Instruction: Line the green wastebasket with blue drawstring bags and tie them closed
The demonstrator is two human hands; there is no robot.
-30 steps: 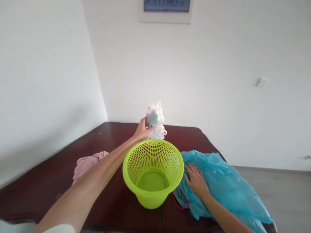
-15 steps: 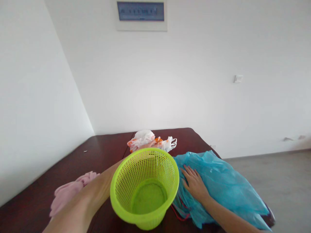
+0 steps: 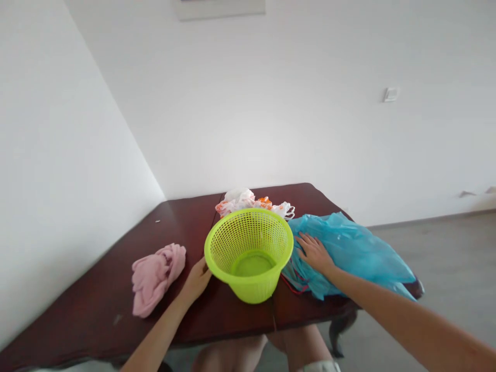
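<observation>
A lime-green plastic basket with a perforated wall stands upright on the dark red table, its inside bare. My left hand is at its left side, closed against the wall under the rim; the fingertips are partly hidden there. My right hand lies flat with fingers spread on a blue plastic bag, right of the basket. A red drawstring shows at the bag's near edge. Behind the basket is a heap of crumpled white and orange plastic bags.
A folded pink cloth lies on the table at left. White walls rise behind and to the left. The table's near edge runs above my legs, with a curved table leg at right.
My left hand has drawn back from the crumpled bags behind the basket to the basket's left side. My right hand stays on the blue bag. The view has tipped downward.
</observation>
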